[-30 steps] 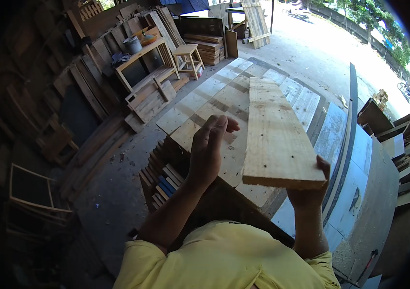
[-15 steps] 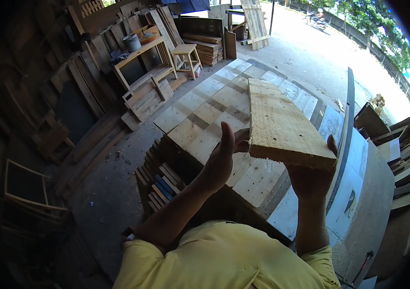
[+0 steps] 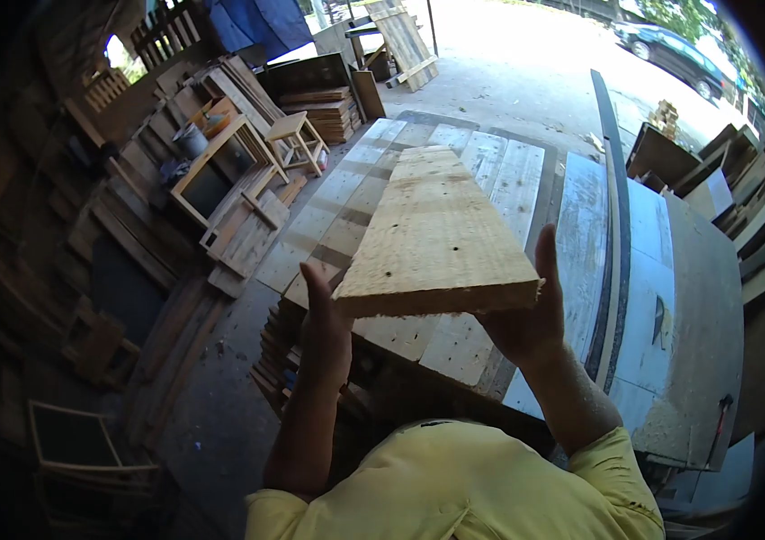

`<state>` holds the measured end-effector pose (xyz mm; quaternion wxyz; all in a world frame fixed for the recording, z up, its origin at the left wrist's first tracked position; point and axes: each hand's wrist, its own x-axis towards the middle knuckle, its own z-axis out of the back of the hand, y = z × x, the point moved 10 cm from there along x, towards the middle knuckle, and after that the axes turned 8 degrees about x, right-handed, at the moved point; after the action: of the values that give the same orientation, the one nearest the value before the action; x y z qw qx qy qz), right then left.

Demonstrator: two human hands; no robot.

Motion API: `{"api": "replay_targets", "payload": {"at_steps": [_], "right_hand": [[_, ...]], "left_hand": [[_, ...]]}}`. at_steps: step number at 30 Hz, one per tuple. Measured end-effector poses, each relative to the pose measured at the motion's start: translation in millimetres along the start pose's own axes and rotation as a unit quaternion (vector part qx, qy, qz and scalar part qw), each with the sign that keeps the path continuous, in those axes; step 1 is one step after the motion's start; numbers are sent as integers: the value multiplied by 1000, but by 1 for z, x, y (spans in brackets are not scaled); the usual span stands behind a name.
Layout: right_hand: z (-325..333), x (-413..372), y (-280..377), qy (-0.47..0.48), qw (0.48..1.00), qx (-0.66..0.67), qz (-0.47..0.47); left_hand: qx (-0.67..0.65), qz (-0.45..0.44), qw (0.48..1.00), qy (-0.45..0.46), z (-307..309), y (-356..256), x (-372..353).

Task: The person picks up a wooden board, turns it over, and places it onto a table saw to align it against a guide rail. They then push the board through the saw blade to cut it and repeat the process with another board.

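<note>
A pale, rough-sawn wooden board (image 3: 441, 229) points away from me, its near sawn end raised in front of my chest. Small dark holes dot its top face. My left hand (image 3: 324, 324) grips the near left corner, thumb up along the edge and fingers hidden beneath. At the near right corner my right hand (image 3: 531, 319) supports the board from below, its thumb standing up beside the edge. Under the board lies a worktable (image 3: 513, 184) topped with planks.
A long dark bar (image 3: 613, 225) runs along the table's right side. Stacked wood offcuts (image 3: 760, 216) stand at the right. To the left are a small wooden stool (image 3: 292, 135), a bench frame (image 3: 220, 171) and leaning boards. A dark car (image 3: 670, 58) is on the road outside.
The board has swung left and now lies more squarely before me. My left hand has closed on its left corner, where before it was open beside it. A car has appeared outside.
</note>
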<state>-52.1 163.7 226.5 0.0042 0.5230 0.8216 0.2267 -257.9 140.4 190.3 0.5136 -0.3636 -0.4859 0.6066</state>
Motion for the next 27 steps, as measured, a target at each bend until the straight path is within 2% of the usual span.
{"api": "replay_targets", "payload": {"at_steps": [1, 2, 3, 7, 9, 11, 13, 14, 15, 16, 17, 18, 19, 20, 22, 23, 24, 26, 27], "right_hand": [[9, -1, -3, -64, 997, -48, -10], [8, 0, -2, -67, 997, -39, -3], [7, 1, -1, -69, 996, -55, -3], [9, -1, 5, -84, 993, -79, 2], [11, -1, 8, -72, 994, -77, -5], [13, -2, 9, -59, 995, -74, -12], [24, -6, 12, -88, 995, -42, -4], [25, -9, 13, -88, 995, -42, -4], [31, -16, 14, -120, 990, -78, -4], [37, -23, 15, -150, 982, -114, -2], [45, -27, 15, -148, 982, -116, 3], [67, -31, 4, -149, 981, -119, -44], [90, -37, -7, -151, 977, -123, -90], [112, -43, -8, -150, 977, -127, -81], [183, -74, -28, -237, 923, -222, -204], [217, -90, -27, -288, 889, -274, -226], [242, -106, -26, -339, 848, -322, -247], [254, -131, -14, -434, 758, -424, -238], [270, -141, -14, -442, 754, -428, -227]], "left_hand": [[-1, -10, 999, -38, 8, -1, 0], [-3, -19, 997, -79, 18, -1, -1], [59, -38, 995, -76, 24, -1, 0], [130, -52, 984, -113, 27, -1, 2], [216, -68, 968, -110, 20, -11, -2], [182, -65, 972, -136, 22, 1, -2], [147, -64, 974, -159, 20, -6, -5], [-110, -20, 992, -60, -2, 1, -3], [-359, 24, 932, 43, -29, -2, -5], [-360, 23, 932, 45, -32, 8, -2], [-381, 83, 909, 147, -59, 32, 4], [-396, 141, 872, 249, -84, 55, 5], [-416, 141, 852, 284, -98, 69, 8], [-434, 141, 830, 321, -114, 87, 10], [-342, 216, 856, 322, -142, 172, 10], [-319, 201, 869, 321, -154, 179, 3], [-297, 187, 880, 320, -165, 184, -5], [-187, 197, 883, 383, -190, 212, -18], [-190, 190, 879, 394, -202, 218, -26]]}}
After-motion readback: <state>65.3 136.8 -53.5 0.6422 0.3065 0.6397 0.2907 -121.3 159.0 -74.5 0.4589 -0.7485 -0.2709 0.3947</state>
